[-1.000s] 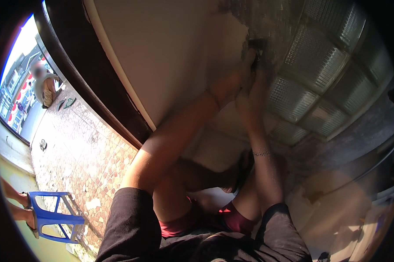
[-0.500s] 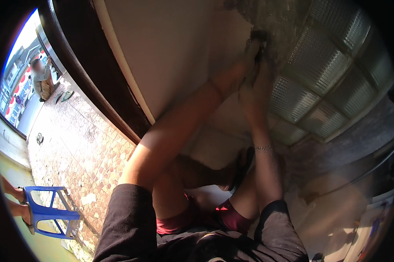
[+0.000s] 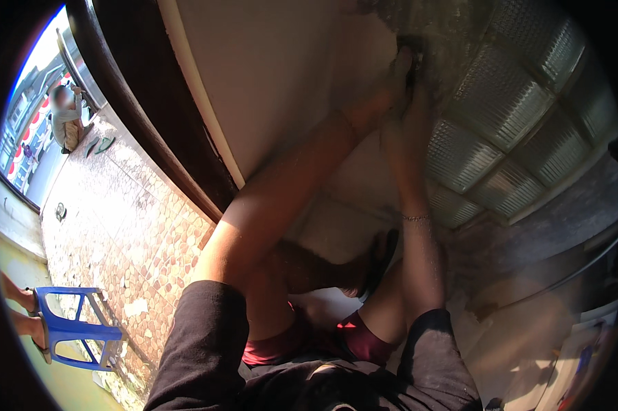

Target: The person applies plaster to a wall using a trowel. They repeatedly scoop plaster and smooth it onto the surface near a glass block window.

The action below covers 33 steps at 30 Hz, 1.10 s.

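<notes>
One dark tool (image 3: 412,45) against fingers (image 3: 402,63)

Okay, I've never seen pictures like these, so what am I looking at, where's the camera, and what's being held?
There's no machine here, just a person's two bare hands. A wide fisheye camera on the head looks down, which bends straight edges; picture left is the person's left. The left hand holds a dark object up by the wall, near glass blocks. The right hand is just below; its hold is too shadowy to tell. On the tiled floor lie green sandals, and a blue stool is at lower left.
</notes>
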### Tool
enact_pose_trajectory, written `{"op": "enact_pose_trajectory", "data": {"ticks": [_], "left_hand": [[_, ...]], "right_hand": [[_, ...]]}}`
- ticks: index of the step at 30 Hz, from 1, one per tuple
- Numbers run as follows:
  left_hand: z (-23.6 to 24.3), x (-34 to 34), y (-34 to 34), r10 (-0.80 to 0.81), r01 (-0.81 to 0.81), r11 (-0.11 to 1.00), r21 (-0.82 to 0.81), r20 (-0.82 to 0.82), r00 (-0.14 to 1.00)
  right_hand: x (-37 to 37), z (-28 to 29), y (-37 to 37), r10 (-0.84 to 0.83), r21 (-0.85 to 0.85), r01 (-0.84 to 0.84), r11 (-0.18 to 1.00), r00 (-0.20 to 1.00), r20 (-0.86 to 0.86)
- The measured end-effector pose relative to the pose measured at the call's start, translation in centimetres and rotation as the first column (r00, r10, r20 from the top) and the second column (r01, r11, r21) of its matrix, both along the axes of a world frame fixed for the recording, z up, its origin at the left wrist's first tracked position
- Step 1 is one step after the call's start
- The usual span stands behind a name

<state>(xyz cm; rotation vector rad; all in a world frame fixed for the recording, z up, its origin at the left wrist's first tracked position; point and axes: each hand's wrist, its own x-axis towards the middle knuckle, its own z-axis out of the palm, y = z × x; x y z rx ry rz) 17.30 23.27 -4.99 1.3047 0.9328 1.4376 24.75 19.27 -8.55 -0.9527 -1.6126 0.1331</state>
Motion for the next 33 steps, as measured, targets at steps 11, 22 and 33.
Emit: {"op": "enact_pose_trajectory", "data": {"ticks": [11,22,33], "left_hand": [[-0.1,0.5,-0.3,-0.074,0.102,0.981,-0.163,0.168,0.983],[1.3,-0.6,-0.5,-0.134,0.136,0.990,-0.032,0.065,0.989],[-1.1,-0.2,0.3,-0.094,0.092,0.996,0.021,0.073,0.993]], "right_hand": [[0.3,-0.4,-0.5,-0.046,-0.105,0.048,0.993,0.999,0.017],[-0.2,0.7,0.9,-0.050,0.144,0.040,0.989,0.997,0.065],[0.1,-0.7,0.6,-0.027,0.005,0.027,1.000,0.999,0.035]]}}
